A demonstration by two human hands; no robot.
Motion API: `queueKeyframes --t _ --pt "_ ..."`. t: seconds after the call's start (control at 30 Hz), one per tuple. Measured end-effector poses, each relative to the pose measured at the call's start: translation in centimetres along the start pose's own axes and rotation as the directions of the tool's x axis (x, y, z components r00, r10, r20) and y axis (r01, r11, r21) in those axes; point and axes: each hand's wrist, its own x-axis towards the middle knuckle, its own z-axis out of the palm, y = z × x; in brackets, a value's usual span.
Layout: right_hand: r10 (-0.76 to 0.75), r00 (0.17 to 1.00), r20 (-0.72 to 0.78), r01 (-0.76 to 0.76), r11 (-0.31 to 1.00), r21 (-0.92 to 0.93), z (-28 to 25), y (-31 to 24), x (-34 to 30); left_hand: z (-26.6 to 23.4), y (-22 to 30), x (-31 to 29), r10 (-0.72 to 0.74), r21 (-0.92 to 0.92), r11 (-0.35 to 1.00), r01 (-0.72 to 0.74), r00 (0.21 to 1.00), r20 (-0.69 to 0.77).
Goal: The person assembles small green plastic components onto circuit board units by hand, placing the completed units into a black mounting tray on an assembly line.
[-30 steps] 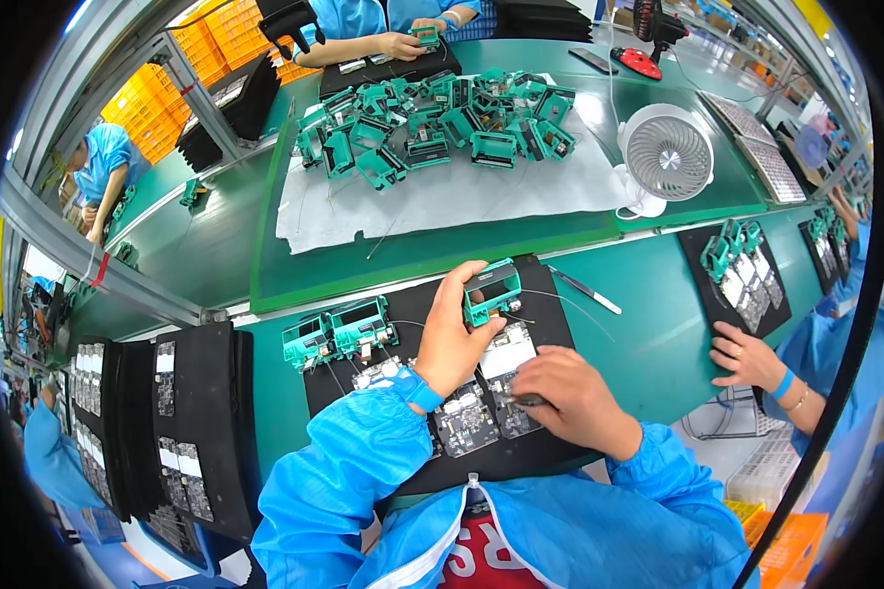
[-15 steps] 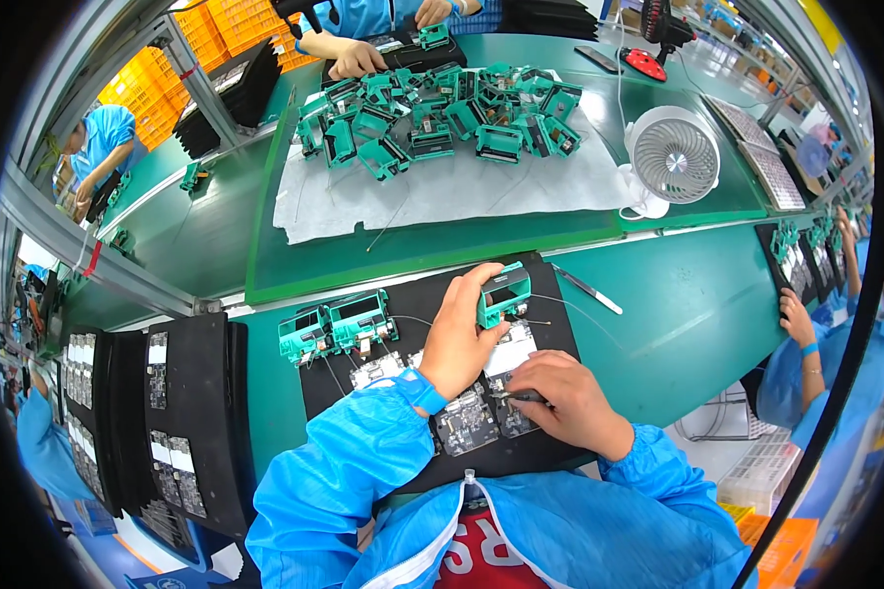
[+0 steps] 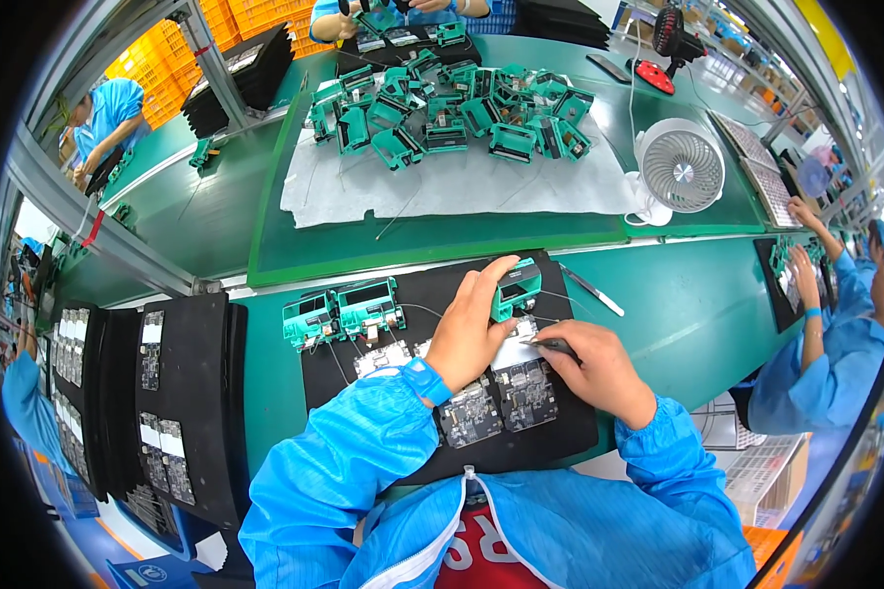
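My left hand (image 3: 469, 339) is closed on a green plastic housing (image 3: 518, 287), holding it at the far edge of a black foam mat (image 3: 432, 283). A thin wire trails from the housing. In my right hand (image 3: 599, 365), thumb and fingers pinch a slim dark pointed tool (image 3: 558, 346); its tip is over the white-topped part of a circuit board (image 3: 527, 395), close below the housing. Beside it lies another circuit board (image 3: 469, 416). Two more green housings, one of them here (image 3: 368, 306), stand at the mat's far left, with boards near them partly covered by my left arm.
Tweezers (image 3: 591, 290) lie right of the mat. Beyond, many green housings (image 3: 445, 134) are heaped on a white sheet (image 3: 344, 201), with a white fan (image 3: 680, 167) to their right. Black mats with boards (image 3: 192, 393) stack at left. Co-workers sit opposite, left and right.
My right hand has moved up and right with the tool, from the board's lower part to its white top, uncovering the board. The left hand and housing have shifted slightly right.
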Motion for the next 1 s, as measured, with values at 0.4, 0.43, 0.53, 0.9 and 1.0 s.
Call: queueKeyframes --t 0.4,0.43,0.53,0.9,1.0 --pt "-0.022 1.0 -0.018 0.021 0.998 -0.057 -0.4 1.2 1.1 0.2 0.4 0.1 0.025 0.089 0.996 -0.026 1.0 0.018" --pt "-0.061 0.998 -0.009 0.06 0.992 -0.114 -0.5 1.2 1.4 0.3 0.3 0.1 0.024 0.088 0.996 -0.025 1.0 0.015" --pt "-0.097 0.995 0.009 0.097 0.978 -0.186 -0.7 1.3 1.9 0.5 0.1 0.0 0.077 0.079 0.994 -0.076 0.997 -0.018" --pt "-0.075 0.997 0.035 0.08 0.983 -0.164 -0.8 1.5 2.1 0.5 -0.3 0.1 0.091 0.036 0.995 -0.09 0.995 -0.033" --pt "-0.14 0.987 0.074 0.152 0.968 -0.198 -0.5 1.6 2.8 0.1 -0.4 0.3 0.031 0.008 0.999 -0.031 0.999 0.01"
